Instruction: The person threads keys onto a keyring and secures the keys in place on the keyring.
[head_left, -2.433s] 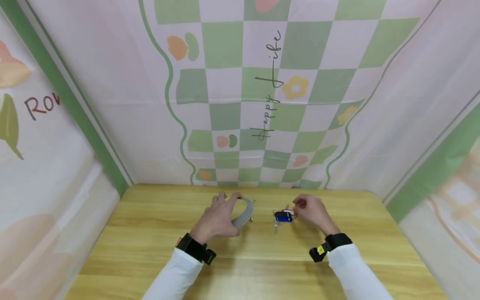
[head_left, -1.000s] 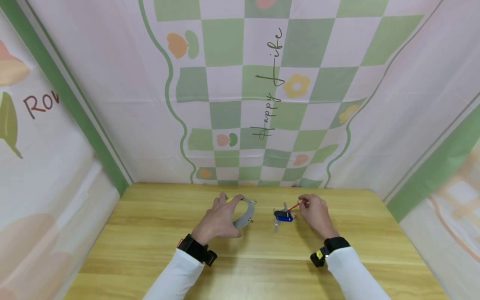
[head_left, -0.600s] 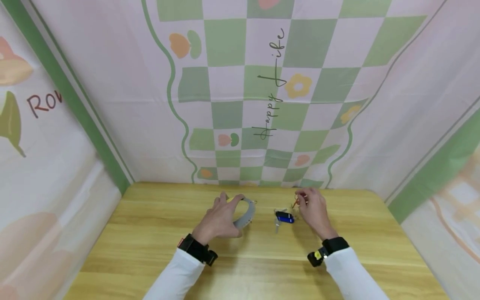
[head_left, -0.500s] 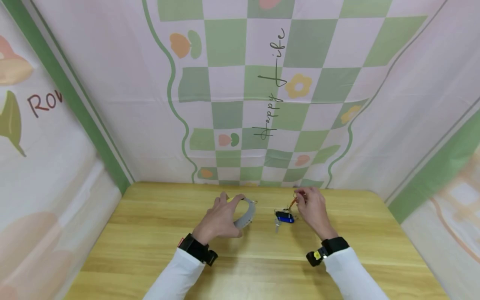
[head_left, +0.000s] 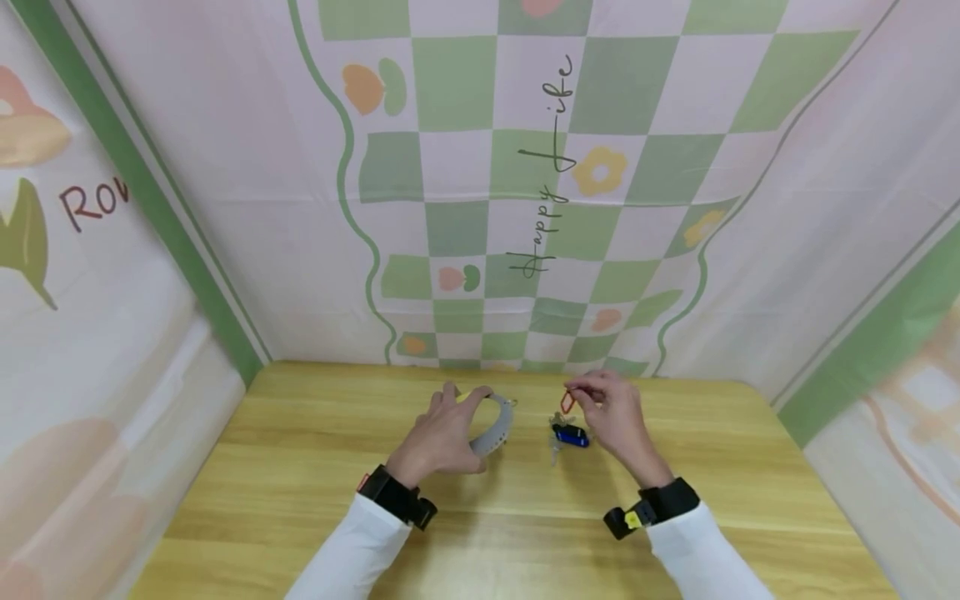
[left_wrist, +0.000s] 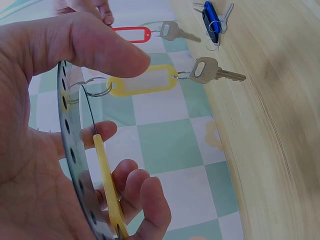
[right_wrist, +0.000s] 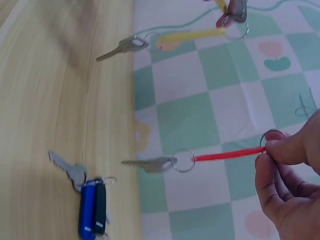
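Observation:
My left hand (head_left: 442, 433) grips a grey curved band with a row of holes (left_wrist: 75, 160). From a split ring at the band hangs a yellow key tag (left_wrist: 165, 80) with a key (left_wrist: 205, 71). A slim yellow strip (left_wrist: 106, 170) lies along my left fingers. My right hand (head_left: 615, 417) pinches, between thumb and forefinger, the ring end of a red key tag (right_wrist: 227, 155). A key (right_wrist: 152, 164) dangles from its other end. Close below, a blue fob (right_wrist: 87, 210) and a black fob (right_wrist: 100, 205) lie side by side on the table, with keys attached.
The wooden table (head_left: 375, 542) runs back to a hanging cloth (head_left: 450, 167) with green checks. More cloth hangs at the left and right sides. Black wrist straps (head_left: 393, 498) sit over both white sleeves.
My right hand has lifted the red key tag from beside the fobs and swung it left above them, toward my left hand. The left hand keeps its grip on the grey band.

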